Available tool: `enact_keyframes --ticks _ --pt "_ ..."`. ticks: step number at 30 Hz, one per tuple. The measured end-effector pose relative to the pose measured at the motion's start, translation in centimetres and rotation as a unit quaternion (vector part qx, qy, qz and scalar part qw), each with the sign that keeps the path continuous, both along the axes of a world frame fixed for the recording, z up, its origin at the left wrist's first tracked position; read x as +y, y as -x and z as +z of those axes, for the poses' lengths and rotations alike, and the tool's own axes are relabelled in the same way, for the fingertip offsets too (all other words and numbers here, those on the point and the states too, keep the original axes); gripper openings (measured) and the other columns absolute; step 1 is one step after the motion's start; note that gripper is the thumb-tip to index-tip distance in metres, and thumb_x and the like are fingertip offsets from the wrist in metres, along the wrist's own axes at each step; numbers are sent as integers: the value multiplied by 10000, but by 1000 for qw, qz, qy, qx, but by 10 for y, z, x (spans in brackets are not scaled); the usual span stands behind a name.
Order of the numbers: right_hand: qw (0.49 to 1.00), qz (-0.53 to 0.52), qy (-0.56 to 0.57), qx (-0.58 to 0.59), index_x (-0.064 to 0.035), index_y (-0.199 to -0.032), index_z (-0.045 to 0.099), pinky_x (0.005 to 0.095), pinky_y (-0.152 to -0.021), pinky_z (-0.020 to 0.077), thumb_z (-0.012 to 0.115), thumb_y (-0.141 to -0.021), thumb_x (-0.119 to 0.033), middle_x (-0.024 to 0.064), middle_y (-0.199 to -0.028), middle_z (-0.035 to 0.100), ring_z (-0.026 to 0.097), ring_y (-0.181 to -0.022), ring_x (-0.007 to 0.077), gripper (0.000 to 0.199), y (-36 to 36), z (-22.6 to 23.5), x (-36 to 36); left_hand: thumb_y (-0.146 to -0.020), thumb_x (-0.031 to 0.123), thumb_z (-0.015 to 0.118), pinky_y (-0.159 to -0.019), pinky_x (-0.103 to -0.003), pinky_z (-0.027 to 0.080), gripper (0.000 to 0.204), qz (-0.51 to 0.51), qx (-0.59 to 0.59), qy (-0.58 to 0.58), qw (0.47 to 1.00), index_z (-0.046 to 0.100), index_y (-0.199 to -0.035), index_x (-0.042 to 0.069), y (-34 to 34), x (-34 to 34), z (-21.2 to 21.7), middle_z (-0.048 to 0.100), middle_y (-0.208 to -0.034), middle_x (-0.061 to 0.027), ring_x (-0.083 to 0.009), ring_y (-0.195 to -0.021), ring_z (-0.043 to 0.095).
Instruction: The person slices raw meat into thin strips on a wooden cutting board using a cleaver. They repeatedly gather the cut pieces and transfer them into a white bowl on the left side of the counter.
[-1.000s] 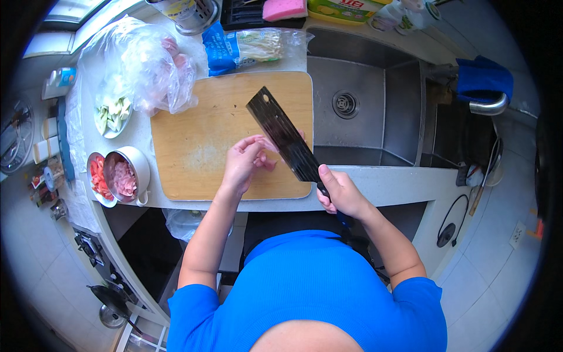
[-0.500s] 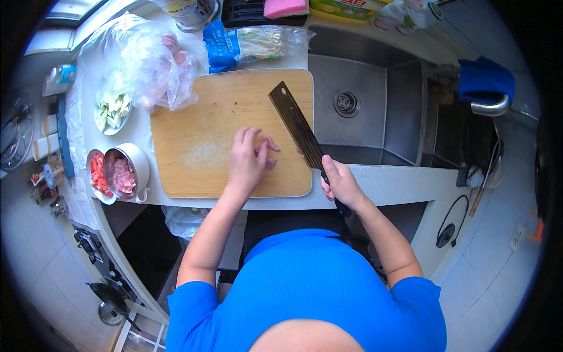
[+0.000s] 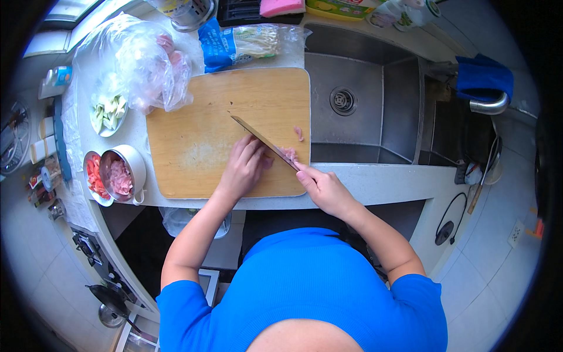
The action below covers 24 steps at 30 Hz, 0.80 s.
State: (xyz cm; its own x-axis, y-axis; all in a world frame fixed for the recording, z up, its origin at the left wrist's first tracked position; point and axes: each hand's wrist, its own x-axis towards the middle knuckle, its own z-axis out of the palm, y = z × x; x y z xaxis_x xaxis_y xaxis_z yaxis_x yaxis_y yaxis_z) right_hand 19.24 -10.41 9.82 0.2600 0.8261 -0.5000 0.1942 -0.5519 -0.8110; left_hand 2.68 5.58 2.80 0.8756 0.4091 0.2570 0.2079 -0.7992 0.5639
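On the wooden cutting board (image 3: 193,132), my left hand (image 3: 241,166) presses down with curled fingers on a piece of pale pink raw meat (image 3: 267,162), mostly covered by the hand. My right hand (image 3: 326,190) grips a cleaver (image 3: 262,136), its handle hidden inside the fist. The blade stands edge down on the board, slanting from near right to far left beside my left fingertips. Cut meat bits (image 3: 290,154) lie against the blade's right side, and one small strip (image 3: 299,134) rests farther off near the board's right edge.
Left of the board stand a white pot (image 3: 136,167) of sliced meat, a dish of red pieces (image 3: 95,176) and a plate of pale green slices (image 3: 109,114). Behind are a plastic bag (image 3: 143,64) and packaged enoki mushrooms (image 3: 255,44). A steel sink (image 3: 358,132) lies right.
The cleaver has come left from the board's right edge, swinging from broadside to upright on the board beside my left hand. Meat bits now show right of the blade.
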Motion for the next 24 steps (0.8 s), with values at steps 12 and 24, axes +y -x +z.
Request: enact_keyframes --ticks 12,24 --pt "997 47 -8 -61 5 -1244 576 468 -683 545 506 -983 -352 274 -793 662 667 -744 431 447 0 13 0 -724 26 685 -883 -436 477 347 -17 16 -6 1000 634 -1060 -42 9 3 -5 581 -1162 -176 -348 -1074 566" --pt "972 134 1 -193 4 -1249 551 493 -586 539 516 -970 -377 242 -669 643 660 -642 415 474 -2 17 1 -734 28 683 -992 -487 416 453 12 20 1 1000 605 -1179 -4 8 -5 -19 558 -1262 -191 -403 -1163 513"
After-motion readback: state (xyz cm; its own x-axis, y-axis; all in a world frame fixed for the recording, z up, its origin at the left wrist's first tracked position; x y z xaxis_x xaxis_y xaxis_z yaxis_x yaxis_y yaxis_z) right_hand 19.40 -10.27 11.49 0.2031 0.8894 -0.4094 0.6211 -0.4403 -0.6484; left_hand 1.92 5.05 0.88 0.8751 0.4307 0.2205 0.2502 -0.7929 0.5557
